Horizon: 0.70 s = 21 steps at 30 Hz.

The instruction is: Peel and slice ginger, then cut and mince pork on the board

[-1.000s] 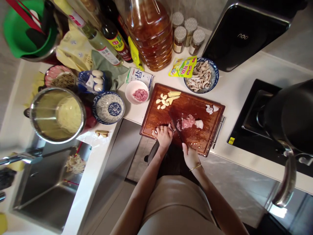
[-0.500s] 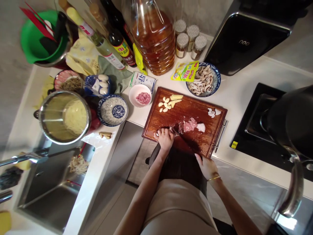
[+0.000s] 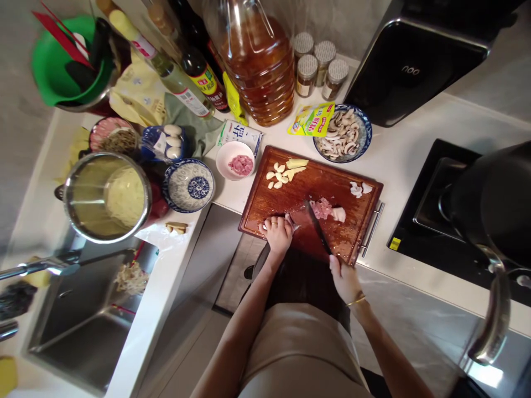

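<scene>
My right hand (image 3: pixel 345 279) is wrapped round the handle of a dark-bladed knife (image 3: pixel 318 225), its blade edge-on over the wooden cutting board (image 3: pixel 286 204). The blade's tip lies beside a heap of cut pink meat (image 3: pixel 321 208). At the board's near left, my left hand (image 3: pixel 277 232) presses a piece of meat (image 3: pixel 292 222) down with curled fingers; most of that piece is hidden under them. A pale chunk (image 3: pixel 339 214) sits right of the heap. Garlic cloves (image 3: pixel 277 176) and ginger pieces (image 3: pixel 296 167) lie at the board's upper left, white scraps (image 3: pixel 360 189) at its right.
Behind the board stand a small bowl of meat (image 3: pixel 227 160), a bowl of sliced mushrooms (image 3: pixel 366 138) and a large oil jug (image 3: pixel 261 72). A steel pot (image 3: pixel 83 193) and patterned bowl (image 3: pixel 174 185) are left, above the sink (image 3: pixel 74 342). A black pot (image 3: pixel 493 204) is right.
The knife has moved from close beside my left hand to the right, up against the cut meat, and its blade now shows edge-on. My left hand stays on the meat.
</scene>
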Tool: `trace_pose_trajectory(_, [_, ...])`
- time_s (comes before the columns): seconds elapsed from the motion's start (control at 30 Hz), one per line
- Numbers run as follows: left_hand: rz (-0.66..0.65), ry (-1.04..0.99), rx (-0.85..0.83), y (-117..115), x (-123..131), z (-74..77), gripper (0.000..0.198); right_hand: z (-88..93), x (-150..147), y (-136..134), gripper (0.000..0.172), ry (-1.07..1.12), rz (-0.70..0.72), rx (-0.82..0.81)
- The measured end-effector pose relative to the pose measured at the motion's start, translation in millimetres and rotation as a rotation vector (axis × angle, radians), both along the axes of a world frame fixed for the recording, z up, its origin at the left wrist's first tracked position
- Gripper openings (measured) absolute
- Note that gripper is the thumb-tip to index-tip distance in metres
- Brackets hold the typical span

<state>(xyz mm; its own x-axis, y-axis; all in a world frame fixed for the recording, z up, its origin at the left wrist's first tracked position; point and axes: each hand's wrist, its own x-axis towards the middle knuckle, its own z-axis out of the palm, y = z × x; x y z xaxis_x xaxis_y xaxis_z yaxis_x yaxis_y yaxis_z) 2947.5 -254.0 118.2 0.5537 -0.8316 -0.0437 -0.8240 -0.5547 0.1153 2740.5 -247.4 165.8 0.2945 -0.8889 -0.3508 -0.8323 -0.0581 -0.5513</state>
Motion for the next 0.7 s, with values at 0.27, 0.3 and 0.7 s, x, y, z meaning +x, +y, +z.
trace_pose_trajectory(0.27, [-0.013, -0.005, 0.030, 1.6, -1.0, 0.0, 0.023, 1.4, 55.7, 12.9, 0.049, -0.020, 0.094, 0.060])
trace_pose_trajectory(0.3, [-0.013, -0.010, 0.035, 1.7, -1.1, 0.0, 0.023, 2.3, 56.9, 13.8, 0.048, -0.009, 0.104, 0.086])
trace_pose_trajectory(0.7, [-0.015, -0.022, 0.086, -2.0, -3.1, 3.7, 0.023, 6.9, 68.4, 5.8, 0.044, 0.134, 0.153, 0.218])
